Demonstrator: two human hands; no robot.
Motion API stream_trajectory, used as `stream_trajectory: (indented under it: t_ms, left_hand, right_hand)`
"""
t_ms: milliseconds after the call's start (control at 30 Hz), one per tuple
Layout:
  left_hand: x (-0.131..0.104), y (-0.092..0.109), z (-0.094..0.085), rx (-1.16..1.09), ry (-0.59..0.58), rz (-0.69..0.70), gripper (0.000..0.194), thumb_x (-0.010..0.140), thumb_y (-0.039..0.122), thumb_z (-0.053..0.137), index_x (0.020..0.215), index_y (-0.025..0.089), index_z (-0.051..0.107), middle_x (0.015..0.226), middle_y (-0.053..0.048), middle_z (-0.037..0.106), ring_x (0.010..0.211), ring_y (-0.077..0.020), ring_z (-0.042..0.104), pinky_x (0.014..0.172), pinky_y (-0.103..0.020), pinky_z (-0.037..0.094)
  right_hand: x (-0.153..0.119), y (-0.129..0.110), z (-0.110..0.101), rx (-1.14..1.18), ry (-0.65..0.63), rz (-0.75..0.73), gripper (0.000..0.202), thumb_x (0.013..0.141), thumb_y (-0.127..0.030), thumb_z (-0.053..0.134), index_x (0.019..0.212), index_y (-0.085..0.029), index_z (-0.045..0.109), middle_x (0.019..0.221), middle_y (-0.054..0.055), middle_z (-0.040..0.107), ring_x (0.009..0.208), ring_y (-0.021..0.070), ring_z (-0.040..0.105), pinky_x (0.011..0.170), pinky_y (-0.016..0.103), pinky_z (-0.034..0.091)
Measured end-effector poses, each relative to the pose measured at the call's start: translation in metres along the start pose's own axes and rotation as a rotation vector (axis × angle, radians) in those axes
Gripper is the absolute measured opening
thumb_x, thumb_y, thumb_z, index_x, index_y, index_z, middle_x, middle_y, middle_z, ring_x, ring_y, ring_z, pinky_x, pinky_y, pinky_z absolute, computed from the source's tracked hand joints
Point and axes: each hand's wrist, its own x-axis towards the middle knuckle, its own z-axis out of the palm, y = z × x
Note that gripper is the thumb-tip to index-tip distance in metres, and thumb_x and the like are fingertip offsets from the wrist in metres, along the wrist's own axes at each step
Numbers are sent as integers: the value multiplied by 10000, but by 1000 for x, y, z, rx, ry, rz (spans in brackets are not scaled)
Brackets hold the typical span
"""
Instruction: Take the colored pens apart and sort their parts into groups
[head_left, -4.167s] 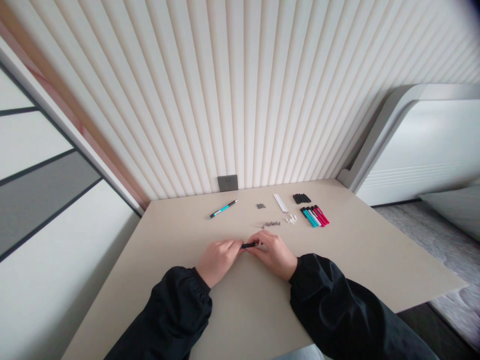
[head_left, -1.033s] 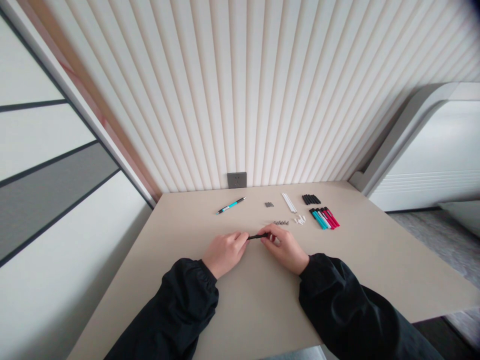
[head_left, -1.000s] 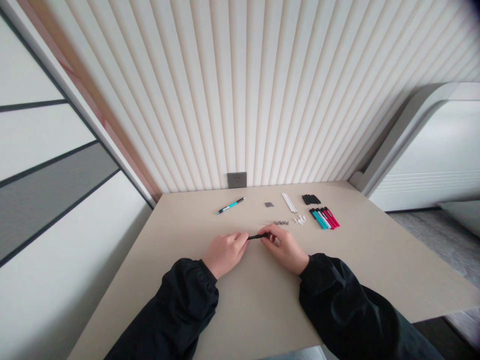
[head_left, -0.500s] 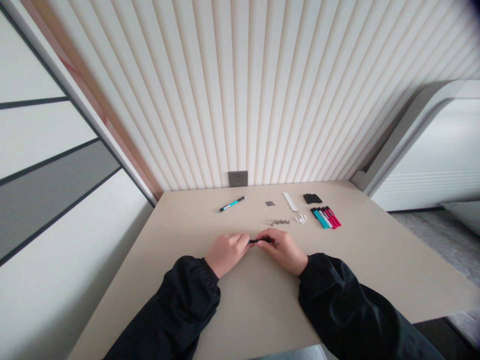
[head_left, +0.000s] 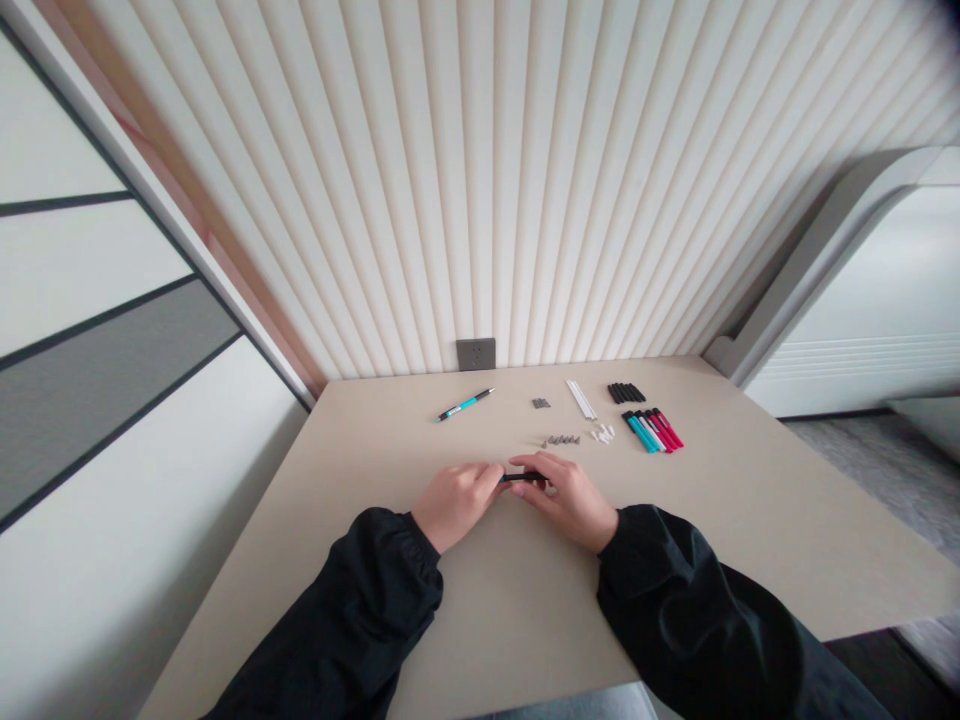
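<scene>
Pinching the left end of a black barrel (head_left: 523,477) in the fingers of the left hand (head_left: 463,497). Can make out a trace of blue at that end, right by the fingertips. Framing the other end with the right hand (head_left: 568,497), index finger on the far side, thumb on the near side, both looking slightly apart from the barrel. Cannot say whether its remaining fingers grasp anything, being hidden from here. Holding the barrel nearly level between both hands, low over the tabletop (head_left: 517,600), possibly touching. Wearing black sleeves (head_left: 375,590) down to both wrists.

Can see a short row of metal bits (head_left: 562,440) just beyond the right hand, with white bits (head_left: 602,434) loosely scattered to their right. Farther back, can see small grey pieces (head_left: 541,403) clustered near white rods (head_left: 582,400) lying at a slant. Farther right, can find black tubes (head_left: 626,393) lined up side by side, just behind a row of teal, white and red barrels (head_left: 653,431). To the left, can see a blue pen (head_left: 466,404) lying diagonally, well apart from the hands, in front of a dark socket (head_left: 476,354) on the ribbed wall (head_left: 450,180)
</scene>
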Motion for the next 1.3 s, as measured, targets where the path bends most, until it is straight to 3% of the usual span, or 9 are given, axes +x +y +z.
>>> stream_trajectory:
  t_ms: [167, 333, 433, 500, 600, 767, 967, 1133, 1300]
  left_hand:
    - [-1, -1, 3, 5, -3, 16, 202, 963, 300, 436, 840, 183, 544, 710, -16, 624, 673, -150, 637, 580, -230, 463]
    - [-1, -1, 4, 11, -22, 7, 181, 963, 287, 434, 865, 185, 547, 726, -19, 631, 686, -154, 640, 580, -231, 457]
    - [-1, -1, 4, 11, -16, 16, 199, 963, 301, 434, 849, 183, 546, 718, -16, 627, 678, -152, 637, 578, -230, 453]
    - [0, 0, 3, 11, -19, 20, 209, 962, 306, 438, 832, 183, 545, 708, -13, 619, 665, -148, 632, 565, -226, 447]
    - [0, 1, 1, 6, -14, 8, 192, 963, 295, 438, 854, 183, 550, 726, -17, 624, 674, -148, 634, 565, -226, 447]
    - [1, 1, 0, 30, -38, 10, 196, 961, 303, 443, 840, 185, 543, 714, -12, 622, 676, -156, 635, 569, -238, 446]
    - [0, 1, 0, 60, -38, -5, 175, 963, 290, 440, 867, 185, 543, 725, -12, 630, 675, -155, 638, 544, -237, 422]
    - [1, 2, 0, 68, -66, -4, 180, 963, 297, 439, 858, 187, 536, 725, -4, 632, 677, -158, 641, 555, -245, 421]
    - [1, 2, 0, 65, -77, -26, 175, 969, 289, 424, 883, 185, 535, 738, -9, 639, 696, -161, 646, 558, -241, 412]
  right_hand:
    - [0, 1, 4, 1, -24, 37, 177, 930, -284, 477, 919, -208, 637, 844, 44, 660, 763, 163, 611, 705, 273, 469]
    - [0, 2, 5, 36, -28, 68, 231, 902, -307, 521, 1105, -209, 575, 911, 54, 652, 737, 159, 601, 677, 275, 475]
    - [0, 2, 6, 54, -61, 34, 194, 941, -286, 448, 1002, -207, 614, 907, 58, 655, 809, 166, 606, 750, 286, 473]
    - [-1, 2, 6, 44, -44, 65, 163, 927, -293, 475, 951, -206, 611, 829, 38, 644, 719, 153, 590, 687, 270, 472]
    - [-1, 2, 7, 27, -21, 101, 203, 904, -310, 521, 1068, -206, 577, 827, 28, 628, 638, 137, 558, 628, 262, 463]
    - [0, 5, 6, 12, -62, 40, 189, 943, -263, 435, 900, -201, 608, 828, 37, 612, 758, 157, 579, 705, 276, 457]
    - [-1, 5, 5, 42, -34, 52, 173, 916, -269, 494, 1056, -204, 574, 927, 52, 607, 798, 162, 577, 730, 282, 458]
    - [0, 4, 5, 40, -56, 44, 177, 942, -251, 436, 931, -200, 605, 859, 46, 610, 787, 163, 575, 729, 282, 454]
    - [0, 4, 5, 50, -48, 67, 195, 908, -276, 503, 1071, -207, 585, 913, 53, 605, 755, 159, 572, 689, 282, 463]
